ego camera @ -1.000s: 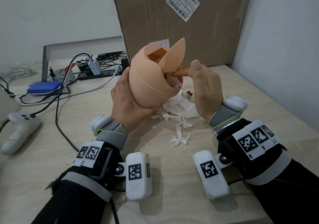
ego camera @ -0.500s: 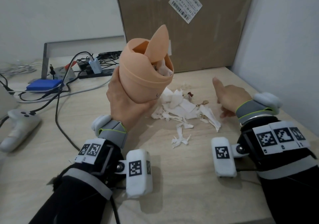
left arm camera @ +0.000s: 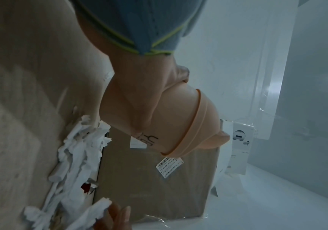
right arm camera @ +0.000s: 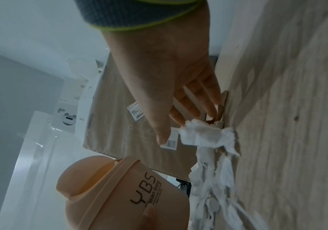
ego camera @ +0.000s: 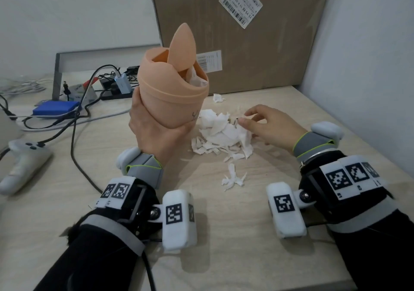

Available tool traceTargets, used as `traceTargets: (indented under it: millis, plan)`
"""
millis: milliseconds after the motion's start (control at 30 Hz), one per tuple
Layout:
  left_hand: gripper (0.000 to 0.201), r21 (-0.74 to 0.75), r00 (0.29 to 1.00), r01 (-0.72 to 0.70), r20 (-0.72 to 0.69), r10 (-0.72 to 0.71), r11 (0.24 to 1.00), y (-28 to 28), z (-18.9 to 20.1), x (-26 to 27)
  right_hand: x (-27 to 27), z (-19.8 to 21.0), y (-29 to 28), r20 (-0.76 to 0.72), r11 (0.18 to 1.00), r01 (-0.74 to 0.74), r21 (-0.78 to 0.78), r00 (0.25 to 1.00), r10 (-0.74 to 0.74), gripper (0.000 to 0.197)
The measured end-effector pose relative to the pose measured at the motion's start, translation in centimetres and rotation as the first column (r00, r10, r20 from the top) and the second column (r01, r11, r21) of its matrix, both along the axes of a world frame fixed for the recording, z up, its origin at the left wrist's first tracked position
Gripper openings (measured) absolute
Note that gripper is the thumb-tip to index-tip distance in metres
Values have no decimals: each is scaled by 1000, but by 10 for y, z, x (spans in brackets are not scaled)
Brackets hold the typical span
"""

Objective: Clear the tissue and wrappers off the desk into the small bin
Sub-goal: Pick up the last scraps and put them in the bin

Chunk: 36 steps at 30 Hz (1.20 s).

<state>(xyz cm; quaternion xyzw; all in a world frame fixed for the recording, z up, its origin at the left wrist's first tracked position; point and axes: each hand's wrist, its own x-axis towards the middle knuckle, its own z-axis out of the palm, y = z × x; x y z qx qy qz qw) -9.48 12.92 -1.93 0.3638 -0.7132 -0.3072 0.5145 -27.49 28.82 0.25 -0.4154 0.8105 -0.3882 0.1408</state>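
Plainly the torn tissue [ego camera: 221, 131] heaped mid-table [ego camera: 224, 234] just right of the small bin [ego camera: 172, 97] is feather-light, soft and apt to shed scraps, so I judge it best gathered by bunching the heap from its top and sides. The left hand [ego camera: 154, 133] wraps the bin's lower body and holds it off the table, lid flap tipped up, while the right hand [ego camera: 268, 124] hovers at the heap, fingers loosely spread, gripping nothing. The wrappers are mostly buried; only a reddish foil scrap [left arm camera: 89, 186] peeks out, and how full the bin is cannot be told.
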Motion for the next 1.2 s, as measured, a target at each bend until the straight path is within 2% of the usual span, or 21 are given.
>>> traceTargets:
  millis: [100, 167, 233, 333, 433, 567, 667, 800, 867, 967, 1033, 1100, 1200]
  plan:
    - [127, 26, 1000, -18, -13, 19, 999, 1, 1, -1, 4, -3, -2, -73, 987, -69, 146, 994, 80, 71]
    - [129, 25, 1000, -19, -17, 19, 1000, 2, 2, -1, 13, -6, -8, -57, 977, -142, 160, 987, 153, 85]
    - [130, 24, 1000, -17, -20, 18, 1000, 2, 3, -1, 22, -12, -17, -66, 969, -193, 154, 977, 205, 94]
    - [128, 23, 1000, -18, -2, 18, 1000, 2, 2, -2, 35, -22, -31, -194, 953, -213, 216, 947, 255, 95]
    - [130, 20, 1000, -17, 8, 16, 1000, 0, 1, -2, 42, -32, -43, -320, 941, -224, 255, 899, 300, 75]
    - [130, 5, 1000, -13, 18, 13, 1000, -1, 1, -2, 46, -31, -48, -352, 966, -191, 172, 904, 241, 17]
    - [128, 6, 999, -21, 34, 20, 1000, -1, 2, -3, 43, -31, -48, -388, 978, -163, 129, 899, 201, 16]
    - [127, -39, 998, -33, 54, 35, 999, -3, -1, -3, 36, -31, -46, -260, 996, -55, -68, 965, 36, 16]
    - [126, -55, 998, -36, 49, 39, 998, -2, -1, -5, 34, -27, -42, -183, 974, 28, -224, 981, -71, 13]
    - [124, -113, 997, -19, 75, 28, 993, -3, -2, -7, 34, -18, -38, -61, 850, 163, -501, 973, -222, 5]
    - [125, -149, 992, 11, 128, 8, 989, -4, -4, -7, 33, -11, -35, -19, 740, 220, -636, 953, -301, 13]
    - [127, -194, 984, 45, 180, -9, 980, -5, -6, -5, 33, -5, -33, -6, 655, 220, -723, 946, -325, 12]
    - [126, -250, 969, 103, 243, -41, 963, -6, -7, -4, 38, 0, -32, -6, 581, 183, -793, 951, -308, 13]
